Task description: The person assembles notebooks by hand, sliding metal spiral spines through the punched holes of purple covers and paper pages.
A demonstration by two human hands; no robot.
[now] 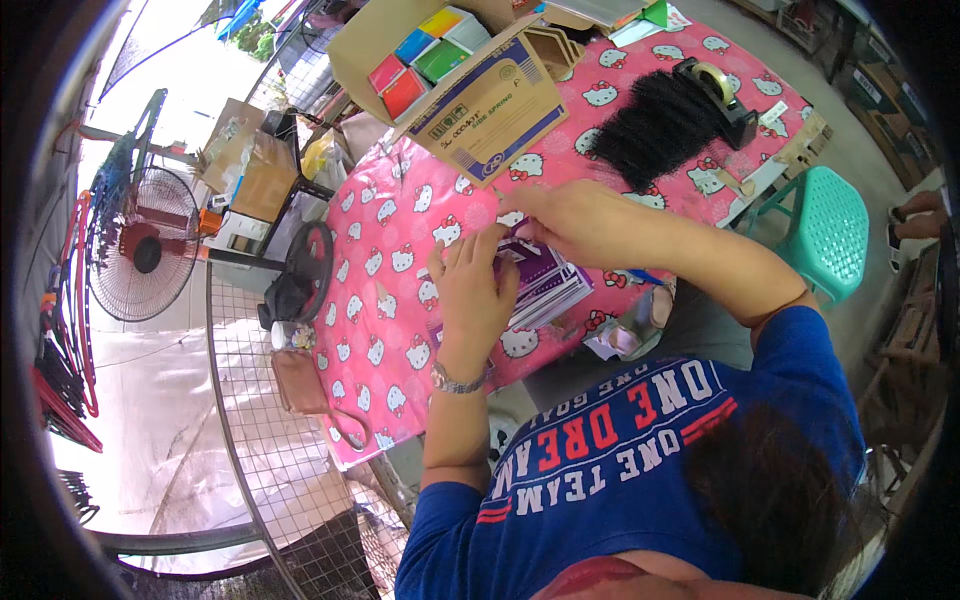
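Observation:
On the pink table lies a stack of purple printed cards or flat packets [548, 290], with pale edges showing at its near side. My left hand [472, 285] is at the stack's left end, its thumb and index finger closed on a purple printed piece [512, 250] above the stack. The other fingers of that hand are bent and spread toward the tablecloth. From the right, my right hand [568, 222] reaches over the stack. Its fingertips pinch the far edge of the same purple piece, close to my left fingertips. The piece's exact shape is partly hidden by my fingers.
Beyond my hands stands an open cardboard box [500, 115] holding colourful small packs [430, 55]. A bundle of black bristly strands [650, 130] lies by a tape dispenser [728, 105]. A brown pouch [298, 382] is at the left edge, near a fan [146, 250]. A green stool [822, 232] stands right.

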